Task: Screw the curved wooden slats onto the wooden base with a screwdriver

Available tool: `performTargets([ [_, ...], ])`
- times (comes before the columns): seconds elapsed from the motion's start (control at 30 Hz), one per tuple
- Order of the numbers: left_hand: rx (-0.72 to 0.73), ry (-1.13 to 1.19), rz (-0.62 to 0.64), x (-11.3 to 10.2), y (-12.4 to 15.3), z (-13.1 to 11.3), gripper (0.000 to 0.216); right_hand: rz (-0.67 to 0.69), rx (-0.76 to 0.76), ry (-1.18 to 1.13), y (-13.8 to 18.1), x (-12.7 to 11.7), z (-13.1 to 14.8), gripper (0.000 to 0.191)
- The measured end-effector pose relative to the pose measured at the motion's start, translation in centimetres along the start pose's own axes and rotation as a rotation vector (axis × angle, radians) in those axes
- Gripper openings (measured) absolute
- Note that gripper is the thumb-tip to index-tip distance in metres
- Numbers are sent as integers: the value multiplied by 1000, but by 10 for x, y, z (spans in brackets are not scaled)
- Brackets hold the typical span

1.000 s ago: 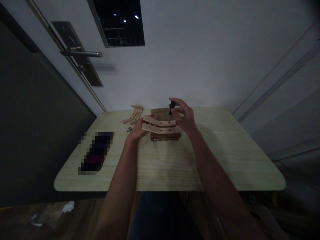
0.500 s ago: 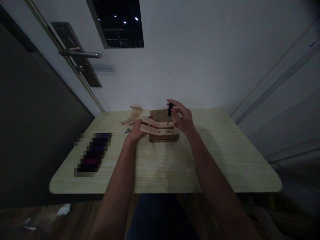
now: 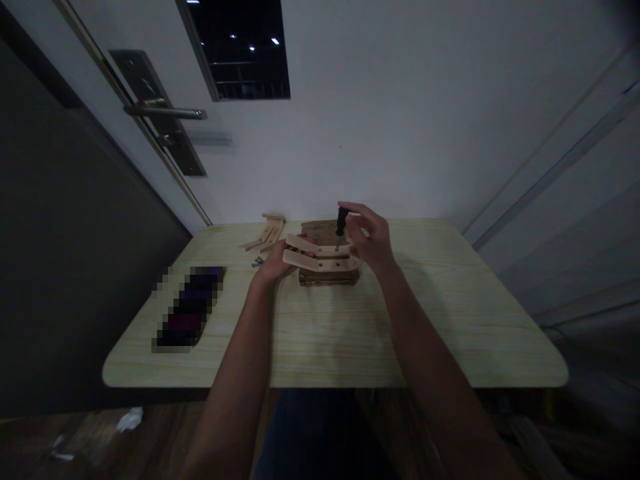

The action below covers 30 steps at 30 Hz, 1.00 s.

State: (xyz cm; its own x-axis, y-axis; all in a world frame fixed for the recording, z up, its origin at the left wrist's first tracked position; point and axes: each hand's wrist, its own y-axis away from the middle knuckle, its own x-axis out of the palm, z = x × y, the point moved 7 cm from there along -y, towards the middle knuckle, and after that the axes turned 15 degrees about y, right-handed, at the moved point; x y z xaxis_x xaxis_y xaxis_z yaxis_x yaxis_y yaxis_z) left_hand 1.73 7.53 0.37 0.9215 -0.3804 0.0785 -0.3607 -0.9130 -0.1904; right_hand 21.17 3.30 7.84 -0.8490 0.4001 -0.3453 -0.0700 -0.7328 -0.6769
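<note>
A bent wooden frame (image 3: pixel 303 261) of two side strips with holes lies over a brown cardboard block (image 3: pixel 327 277). My left hand (image 3: pixel 277 264) is closed around the frame's left part, with fingertips showing between the strips. In my right hand (image 3: pixel 374 241) is a screwdriver (image 3: pixel 342 221) with a black handle, held upright between the fingers. Its tip meets the far strip at a hole or screw; which of these is too small to tell. Several screws (image 3: pixel 258 262) lie just left of my left hand. Behind them rests a second bent wooden piece (image 3: pixel 271 231).
A pixelated dark flat object (image 3: pixel 190 308) lies at the left of the pale wood-grain table (image 3: pixel 330 347). A white door with a metal handle (image 3: pixel 167 113) stands behind the table's far edge.
The whole view has shifted slightly. My hands, the screwdriver and the wooden frame keep about the same places relative to each other; the right fingers have changed their curl a little.
</note>
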Motion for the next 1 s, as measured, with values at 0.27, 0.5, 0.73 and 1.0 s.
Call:
performTargets([
  [0.27, 3, -6, 19, 2, 0, -5, 41, 15, -91, 3, 1, 4, 6, 30],
  [0.5, 3, -68, 29, -1, -1, -1, 37, -1, -70, 45, 0, 4, 2, 28],
  [0.73, 12, -77, 13, -3, -2, 2, 45, -17, -104, 121, 0, 5, 1, 28],
  [1.0, -6, -45, -1, -2, -1, -1, 50, 103, -41, -5, 2, 9, 3, 38],
])
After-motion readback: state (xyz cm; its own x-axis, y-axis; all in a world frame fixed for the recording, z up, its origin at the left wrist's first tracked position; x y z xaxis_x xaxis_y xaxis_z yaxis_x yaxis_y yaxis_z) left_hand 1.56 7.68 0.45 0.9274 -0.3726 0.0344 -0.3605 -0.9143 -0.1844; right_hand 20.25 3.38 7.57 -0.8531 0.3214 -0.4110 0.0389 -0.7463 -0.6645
